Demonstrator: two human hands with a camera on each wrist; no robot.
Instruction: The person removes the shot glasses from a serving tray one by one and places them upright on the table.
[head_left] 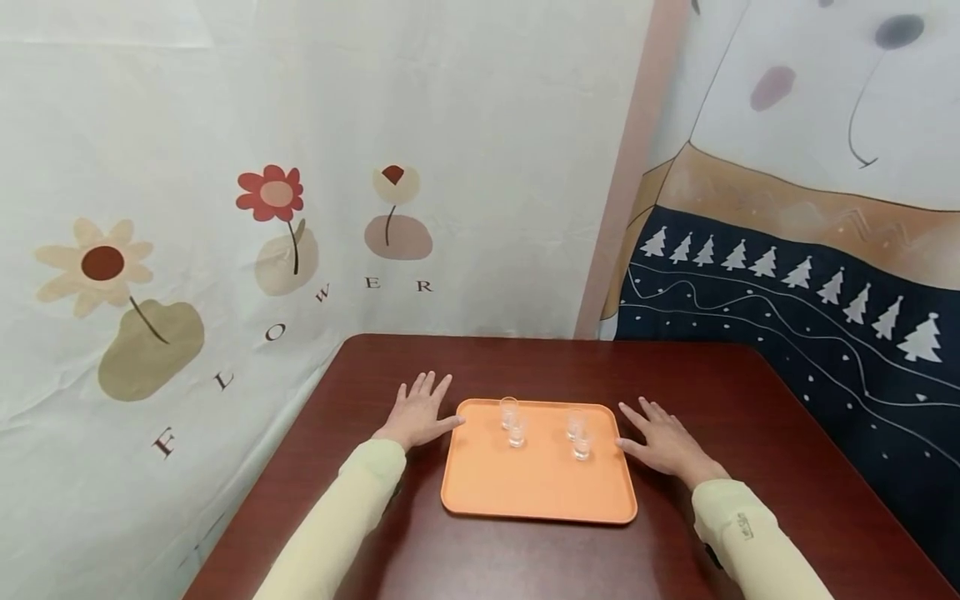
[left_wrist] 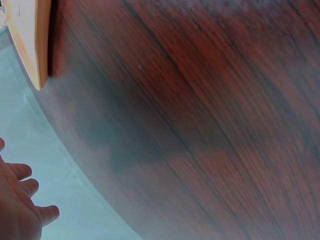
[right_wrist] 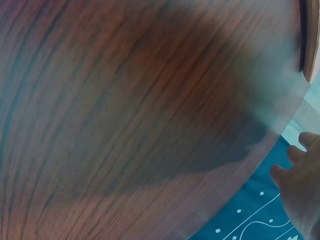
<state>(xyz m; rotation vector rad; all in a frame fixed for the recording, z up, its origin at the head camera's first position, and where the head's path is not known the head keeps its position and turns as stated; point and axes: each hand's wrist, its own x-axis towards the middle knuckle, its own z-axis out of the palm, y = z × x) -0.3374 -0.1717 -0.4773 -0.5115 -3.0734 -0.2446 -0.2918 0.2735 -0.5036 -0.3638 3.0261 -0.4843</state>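
Observation:
An orange tray [head_left: 525, 492] lies on the dark wooden table [head_left: 750, 400] in the head view. Several small clear glasses stand upright at its far end: one pair on the left [head_left: 513, 421] and one pair on the right [head_left: 579, 435]. My left hand [head_left: 420, 412] rests flat on the table beside the tray's far left corner, fingers spread, thumb near the rim. My right hand [head_left: 663, 442] lies flat by the tray's right edge, fingers straight. Neither hand holds anything. The left wrist view shows the tray's edge [left_wrist: 35, 45] and my left hand [left_wrist: 22, 200]; the right wrist view shows my right hand [right_wrist: 300, 185].
Printed cloth hangs behind the table: a flower pattern [head_left: 270, 217] on the left, a dark blue band with white trees [head_left: 787, 283] on the right. The table's left edge [head_left: 262, 467] and right edge run close to the cloth. Bare wood surrounds the tray.

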